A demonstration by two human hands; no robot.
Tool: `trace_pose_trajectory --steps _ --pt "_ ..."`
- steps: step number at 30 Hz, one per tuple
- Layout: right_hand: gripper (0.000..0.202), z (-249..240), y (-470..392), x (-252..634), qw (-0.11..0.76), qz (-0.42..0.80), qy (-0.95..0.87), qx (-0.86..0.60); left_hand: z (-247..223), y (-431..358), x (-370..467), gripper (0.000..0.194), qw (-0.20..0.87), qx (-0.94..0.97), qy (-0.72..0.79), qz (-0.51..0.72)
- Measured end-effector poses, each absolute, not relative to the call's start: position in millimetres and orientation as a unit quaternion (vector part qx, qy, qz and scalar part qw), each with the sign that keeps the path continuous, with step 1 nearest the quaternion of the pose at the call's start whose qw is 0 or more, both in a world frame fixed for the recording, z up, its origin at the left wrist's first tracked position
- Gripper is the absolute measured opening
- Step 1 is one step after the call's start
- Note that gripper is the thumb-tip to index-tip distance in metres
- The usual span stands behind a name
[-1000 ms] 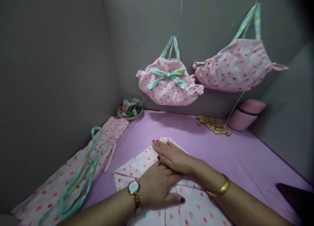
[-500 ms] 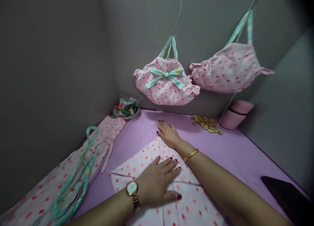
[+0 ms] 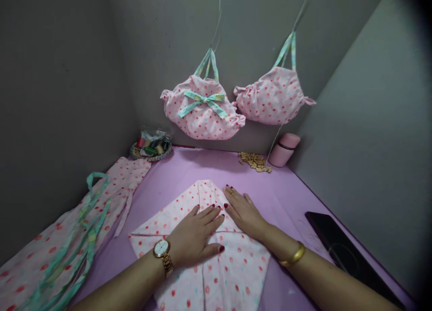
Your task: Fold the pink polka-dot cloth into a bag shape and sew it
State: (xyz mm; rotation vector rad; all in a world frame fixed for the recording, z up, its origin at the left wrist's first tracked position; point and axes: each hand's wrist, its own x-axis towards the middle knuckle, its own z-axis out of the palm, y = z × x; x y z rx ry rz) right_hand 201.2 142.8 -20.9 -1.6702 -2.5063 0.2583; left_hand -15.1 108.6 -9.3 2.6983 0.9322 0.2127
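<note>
Folded pink fabric with red dots (image 3: pixel 232 270) lies on the purple cloth, its narrow top edge pointing away from me. My left hand (image 3: pixel 194 234) rests flat on the middle of the fabric, fingers spread; a watch is on that wrist. My right hand (image 3: pixel 245 210) lies along the fabric's upper right slanted edge, fingers stretched out, partly on the fabric and partly on the purple cloth (image 3: pixel 286 198). A ring and a gold bangle are on the right arm. Neither hand grips anything.
Dotted fabric (image 3: pixel 124 178) with mint straps (image 3: pixel 89 239) lies left. A basket of thread spools (image 3: pixel 151 154) stands behind. Two dotted pouches, one with a bow (image 3: pixel 202 122) and one plain (image 3: pixel 270 99), hang ahead. Small tan pieces (image 3: pixel 254 161), a pink flask (image 3: pixel 284 150) and a black flat device (image 3: pixel 347 252) are right.
My right hand has come back from the fabric's top tip to its right edge, uncovering the tip. The left hand stays flat on the fabric. The whole view has shifted.
</note>
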Motion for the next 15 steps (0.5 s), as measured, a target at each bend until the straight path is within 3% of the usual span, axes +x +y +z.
trace_pose_trajectory --steps 5,10,15 --pt "0.059 -4 107 191 0.071 0.087 -0.830 -0.546 -10 107 -16 0.071 0.132 0.933 0.325 0.075" --pt "0.069 -11 55 191 0.020 0.148 -0.871 -0.467 -14 107 -16 0.072 0.132 0.931 0.331 0.079" --pt "0.060 -4 80 200 0.070 0.147 -0.848 -0.505 -11 105 -16 0.066 0.133 0.931 0.323 0.104"
